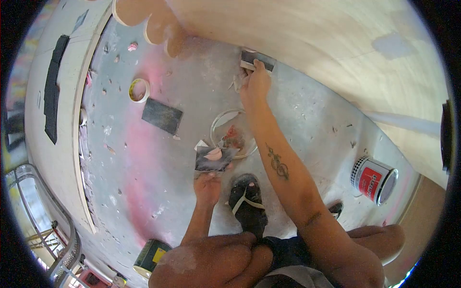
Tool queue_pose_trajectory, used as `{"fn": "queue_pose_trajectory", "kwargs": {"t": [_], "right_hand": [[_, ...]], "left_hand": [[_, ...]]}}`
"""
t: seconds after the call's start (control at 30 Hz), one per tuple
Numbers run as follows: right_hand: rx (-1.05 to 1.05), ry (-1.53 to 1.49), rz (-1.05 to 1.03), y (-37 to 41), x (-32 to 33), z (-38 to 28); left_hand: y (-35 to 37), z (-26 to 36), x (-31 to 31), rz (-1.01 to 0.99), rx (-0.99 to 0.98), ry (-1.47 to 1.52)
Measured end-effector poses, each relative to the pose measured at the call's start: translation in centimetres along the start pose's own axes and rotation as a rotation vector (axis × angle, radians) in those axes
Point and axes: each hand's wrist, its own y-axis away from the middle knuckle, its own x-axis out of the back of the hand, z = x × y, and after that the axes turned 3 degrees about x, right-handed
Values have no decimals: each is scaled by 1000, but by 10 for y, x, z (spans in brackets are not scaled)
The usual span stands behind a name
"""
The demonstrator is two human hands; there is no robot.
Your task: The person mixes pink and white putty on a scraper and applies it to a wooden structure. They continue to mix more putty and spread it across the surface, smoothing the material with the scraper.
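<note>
My left hand (208,187) grips a dark rectangular sheet (204,165) by its lower edge. A pale pink petal-shaped dab (214,154) lies on the sheet. My right hand (257,84) reaches forward, its fingers closed on a dark flat rectangular piece with a pale edge (265,63), close to the bottom of the pale panel (331,43). Something whitish and crumpled (237,80) shows beside those fingers. Between my hands a round clear-rimmed lid (214,126) lies on the floor, with reddish-brown paste (234,138) on it.
Another dark rectangular sheet (162,116) lies on the grey floor beside a tape roll (146,93). A red-and-white can (372,181) lies tilted at the right, and a dark can (150,255) stands by my knee. A long pale board (72,115) borders the left.
</note>
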Motion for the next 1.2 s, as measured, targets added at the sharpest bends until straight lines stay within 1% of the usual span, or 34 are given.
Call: {"fn": "queue_pose_trajectory", "kwargs": {"t": [0.1, 0.2, 0.33, 0.4, 0.43, 0.5, 0.57, 0.63, 0.7, 0.73, 0.77, 0.8, 0.83, 0.87, 0.9, 0.97, 1.03, 1.07, 1.13, 1.17, 1.2], "right_hand": [[47, 3, -12, -2, -7, 7], [25, 53, -51, -6, -7, 8], [58, 8, -56, -9, -9, 14], [-12, -267, -124, -6, -6, 13], [-12, -264, -120, 6, -2, 3], [-189, -353, -78, 44, 8, -33], [9, -127, -121, 31, 54, -40], [6, 105, -198, 44, 92, -71], [102, 593, -198, 67, 117, -105], [105, 666, -219, 84, 128, -122], [192, 750, -317, 100, 125, -139], [288, 826, -408, 115, 122, -155], [476, 907, -562, 132, 108, -173], [478, 888, -582, 145, 96, -188], [661, 862, -871, 158, 86, -203], [874, 797, -1163, 166, 88, -211], [1097, 846, -1056, 159, 98, -204], [1116, 834, -1062, 155, 97, -215], [727, 1455, -1034, 141, 95, -244], [750, 1446, -1038, 143, 95, -252], [918, 1288, -980, 152, 94, -261]], "left_hand": [[-1, 0, 3, -6, 4, 5], [-1, -1, 6, -3, 6, 11], [-1, -2, 10, -2, 4, 24], [0, 0, 11, -6, 3, 26], [0, 0, 9, -11, 6, 26], [-1, 2, 7, -22, 6, 30], [-1, 4, 1, -52, 14, 24], [-5, 4, -16, -97, 38, -1], [-11, 4, -45, -47, 91, 99], [-15, 3, -59, 12, 155, 193], [-19, 2, -67, 6, 128, 186], [-25, 3, -75, -176, 279, 289], [-28, 4, -86, -271, 346, 333], [-32, 4, -97, -365, 415, 370], [-32, 5, -115, -351, 428, 371], [-26, -1, -154, -363, 432, 355], [-18, -11, -188, -11, 338, -63], [-13, -15, -192, -28, 326, -67], [-2, -20, -210, 33, 270, -296], [7, -24, -221, -25, 268, -260], [5, -23, -228, -43, 250, -264]]}}
